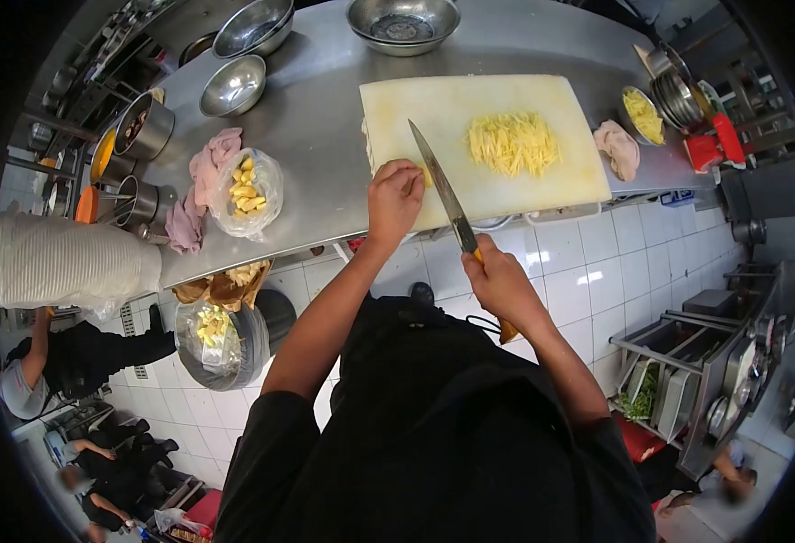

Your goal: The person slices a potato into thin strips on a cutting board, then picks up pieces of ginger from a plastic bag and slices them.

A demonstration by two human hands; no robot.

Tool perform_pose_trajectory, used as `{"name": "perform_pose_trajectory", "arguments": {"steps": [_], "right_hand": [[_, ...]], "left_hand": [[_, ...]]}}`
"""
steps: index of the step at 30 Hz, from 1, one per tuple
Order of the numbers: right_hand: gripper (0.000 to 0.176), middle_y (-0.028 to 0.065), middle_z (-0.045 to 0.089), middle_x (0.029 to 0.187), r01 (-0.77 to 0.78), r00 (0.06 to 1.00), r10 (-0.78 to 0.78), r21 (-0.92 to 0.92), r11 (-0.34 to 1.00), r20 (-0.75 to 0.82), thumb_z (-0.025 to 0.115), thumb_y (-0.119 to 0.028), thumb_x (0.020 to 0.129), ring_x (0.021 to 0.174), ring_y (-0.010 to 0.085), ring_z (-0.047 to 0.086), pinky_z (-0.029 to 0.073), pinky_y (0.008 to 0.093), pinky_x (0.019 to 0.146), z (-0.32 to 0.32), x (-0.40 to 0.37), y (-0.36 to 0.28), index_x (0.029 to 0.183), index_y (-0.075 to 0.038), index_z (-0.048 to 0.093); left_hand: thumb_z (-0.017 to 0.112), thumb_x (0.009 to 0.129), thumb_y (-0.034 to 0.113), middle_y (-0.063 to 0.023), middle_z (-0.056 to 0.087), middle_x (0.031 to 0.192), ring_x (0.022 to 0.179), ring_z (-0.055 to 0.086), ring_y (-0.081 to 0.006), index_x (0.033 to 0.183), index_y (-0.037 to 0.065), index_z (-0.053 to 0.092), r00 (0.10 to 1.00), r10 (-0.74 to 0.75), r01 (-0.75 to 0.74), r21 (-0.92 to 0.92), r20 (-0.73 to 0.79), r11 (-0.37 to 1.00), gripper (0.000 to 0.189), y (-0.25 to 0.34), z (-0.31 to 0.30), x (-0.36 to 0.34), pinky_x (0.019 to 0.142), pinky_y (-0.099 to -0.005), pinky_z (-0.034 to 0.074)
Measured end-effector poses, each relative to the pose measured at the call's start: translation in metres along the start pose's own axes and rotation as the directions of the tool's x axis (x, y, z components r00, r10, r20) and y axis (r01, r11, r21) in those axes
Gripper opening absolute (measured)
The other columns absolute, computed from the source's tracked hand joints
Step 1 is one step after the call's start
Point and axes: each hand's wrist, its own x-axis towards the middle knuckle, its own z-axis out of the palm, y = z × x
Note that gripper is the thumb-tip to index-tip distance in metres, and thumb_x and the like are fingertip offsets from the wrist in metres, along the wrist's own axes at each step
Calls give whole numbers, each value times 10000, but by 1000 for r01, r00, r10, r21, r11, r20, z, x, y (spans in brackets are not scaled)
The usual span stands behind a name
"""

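Note:
My right hand point(497, 281) is closed round the handle of a kitchen knife point(445, 192). The blade points away from me over the white cutting board point(470, 95), slanting up to the left. At the board's left front, my left hand point(395, 201) has its fingers curled down. A small yellow piece, apparently ginger point(428, 177), shows between its fingertips and the blade; most of it is hidden. A heap of thin yellow shreds point(513, 145) lies on the right half of the board. Peeled yellow chunks point(247, 188) sit in a clear plastic bag point(271, 176) to the left.
Metal bowls point(234, 86) stand at the back of the steel counter point(325, 118). Pink cloths point(214, 163) lie on the left, a pale cloth point(618, 150) and a bowl of shreds point(642, 116) on the right. Stacked containers point(71, 258) and a lined bin point(221, 348) are left. Other people are behind.

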Motion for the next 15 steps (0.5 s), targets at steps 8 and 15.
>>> {"name": "perform_pose_trajectory", "arguments": {"steps": [8, 15], "right_hand": [[271, 301, 658, 744, 83, 996, -84, -48, 995, -21, 530, -218, 1036, 732, 496, 665, 503, 573, 703, 16, 13, 18, 1145, 28, 489], [347, 367, 661, 830, 16, 999, -16, 5, 1000, 37, 509, -200, 1015, 844, 565, 641, 484, 625, 802, 13, 25, 10, 1208, 87, 490]], "left_hand": [[734, 831, -6, -110, 729, 994, 918, 701, -294, 909, -17, 767, 1000, 10, -11, 18, 10, 1000, 86, 1, -2, 2, 829, -368, 570], [729, 840, 7, -116, 733, 1001, 923, 704, -300, 909, -15, 769, 999, 34, -35, 50, 26, 998, 83, -2, -2, 1, 837, -368, 573]]}}
